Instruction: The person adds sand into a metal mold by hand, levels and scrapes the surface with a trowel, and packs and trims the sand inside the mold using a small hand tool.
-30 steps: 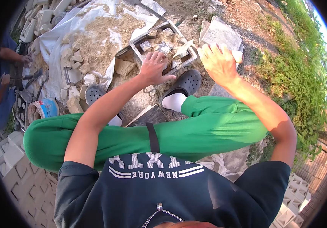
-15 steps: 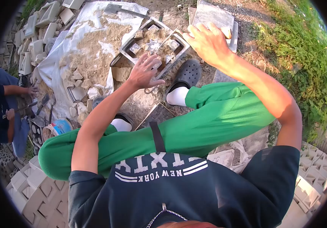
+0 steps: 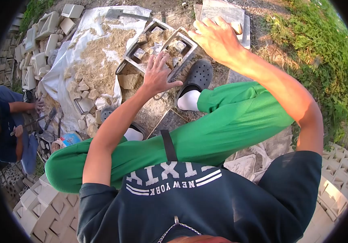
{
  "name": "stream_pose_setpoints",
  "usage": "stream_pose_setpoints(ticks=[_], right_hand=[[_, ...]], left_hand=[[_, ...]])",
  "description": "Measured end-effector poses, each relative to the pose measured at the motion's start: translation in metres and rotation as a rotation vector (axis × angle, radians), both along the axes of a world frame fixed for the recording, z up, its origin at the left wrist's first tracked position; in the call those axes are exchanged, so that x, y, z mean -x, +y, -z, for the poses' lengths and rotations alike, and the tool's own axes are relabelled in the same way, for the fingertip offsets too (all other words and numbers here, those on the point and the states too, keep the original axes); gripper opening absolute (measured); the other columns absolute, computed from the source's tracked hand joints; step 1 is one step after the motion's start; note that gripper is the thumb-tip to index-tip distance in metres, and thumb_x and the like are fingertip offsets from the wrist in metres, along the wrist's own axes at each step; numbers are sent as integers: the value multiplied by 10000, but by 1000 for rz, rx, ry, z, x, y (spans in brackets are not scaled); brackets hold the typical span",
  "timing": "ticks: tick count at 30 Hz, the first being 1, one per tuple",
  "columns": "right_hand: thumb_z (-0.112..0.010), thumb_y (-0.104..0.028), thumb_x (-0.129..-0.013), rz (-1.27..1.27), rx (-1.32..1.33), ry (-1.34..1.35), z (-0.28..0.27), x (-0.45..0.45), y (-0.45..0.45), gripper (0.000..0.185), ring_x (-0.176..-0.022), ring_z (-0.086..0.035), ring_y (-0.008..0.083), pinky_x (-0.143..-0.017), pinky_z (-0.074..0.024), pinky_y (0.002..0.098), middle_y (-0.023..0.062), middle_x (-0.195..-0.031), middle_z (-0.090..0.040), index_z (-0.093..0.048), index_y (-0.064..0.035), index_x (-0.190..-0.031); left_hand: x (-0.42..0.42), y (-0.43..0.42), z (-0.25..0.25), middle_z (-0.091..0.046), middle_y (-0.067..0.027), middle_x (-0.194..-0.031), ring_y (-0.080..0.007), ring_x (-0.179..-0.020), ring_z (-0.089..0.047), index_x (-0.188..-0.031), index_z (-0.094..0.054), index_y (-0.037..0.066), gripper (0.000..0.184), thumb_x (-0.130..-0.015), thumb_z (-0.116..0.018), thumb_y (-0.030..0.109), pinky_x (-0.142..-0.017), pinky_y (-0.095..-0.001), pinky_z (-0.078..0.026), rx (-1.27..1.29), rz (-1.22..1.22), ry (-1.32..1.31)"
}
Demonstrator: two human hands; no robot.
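Observation:
A square metal mould [image 3: 132,51] with several upright blocks and a star-shaped piece inside lies on the ground, dusted with sandy material. My left hand [image 3: 158,76] is over its near side, fingers stretched and apart, thumb pointing right. It hides part of the mould's near edge; whether it touches the metal I cannot tell. My right hand [image 3: 218,39] is at the mould's right corner, fingers extended and its thumb side close to the rim. A thin curved rod or wire [image 3: 171,38] runs across the mould near that hand.
A white sheet [image 3: 60,87] with sandy material [image 3: 101,44] and stone chunks [image 3: 84,86] lies left. Cast blocks [image 3: 46,24] are piled beyond it. A co-worker [image 3: 10,125] sits far left near a bucket [image 3: 69,139]. Flat slabs [image 3: 222,10] lie behind my right hand; plants [image 3: 315,52] grow right.
My left hand has shifted right across the mould's near side, its fingers straighter. My right hand stays by the right corner. The whole view has shifted slightly.

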State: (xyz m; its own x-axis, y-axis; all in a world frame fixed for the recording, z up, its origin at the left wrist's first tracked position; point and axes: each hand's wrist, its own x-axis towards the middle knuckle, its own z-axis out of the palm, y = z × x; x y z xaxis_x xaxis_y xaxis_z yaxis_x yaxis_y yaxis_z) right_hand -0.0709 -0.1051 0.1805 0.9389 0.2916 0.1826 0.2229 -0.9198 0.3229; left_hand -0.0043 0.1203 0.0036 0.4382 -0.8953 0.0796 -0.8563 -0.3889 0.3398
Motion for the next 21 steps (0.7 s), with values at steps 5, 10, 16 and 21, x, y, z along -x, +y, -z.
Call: stream_pose_setpoints(ticks=[5, 10, 16, 21], right_hand=[[-589, -187, -830, 15, -41, 0, 0, 1, -1, 217, -1059, -600, 213, -941, -458, 432, 70, -1135, -614, -699, -106, -999], [-586, -187, -836, 40, -2, 27, -6, -3, -2, 243, -1068, -600, 224, -946, -454, 438, 81, -1170, -608, -693, -107, -1040], [-582, -177, -836, 58, -51, 3, -5, -5, -8, 269, -1090, -595, 241, -967, -447, 450, 99, -1187, -603, -690, -101, -1071], [-582, -178, -835, 71, -31, 24, -6, -6, -10, 271, -1090, -594, 245, -973, -447, 459, 101, -1179, -608, -692, -109, -1074]], left_hand=[[-24, 20, 8, -542, -134, -1292, -321, -1315, -401, -978, -731, 42, 698, -803, -574, 699, -1143, -513, -216, 20, 204, -16], [-10, -24, -2, -580, -123, -1135, -296, -1101, -509, -991, -702, 37, 639, -819, -600, 644, -996, -482, -337, 158, -96, -182], [8, -86, -19, -594, -208, -1141, -327, -1132, -506, -1001, -706, -30, 857, -817, -461, 771, -958, -470, -354, -351, -194, 86], [7, -95, -6, -608, -202, -1111, -312, -1087, -526, -935, -752, 48, 766, -837, -459, 748, -914, -430, -380, -228, -236, 42]])
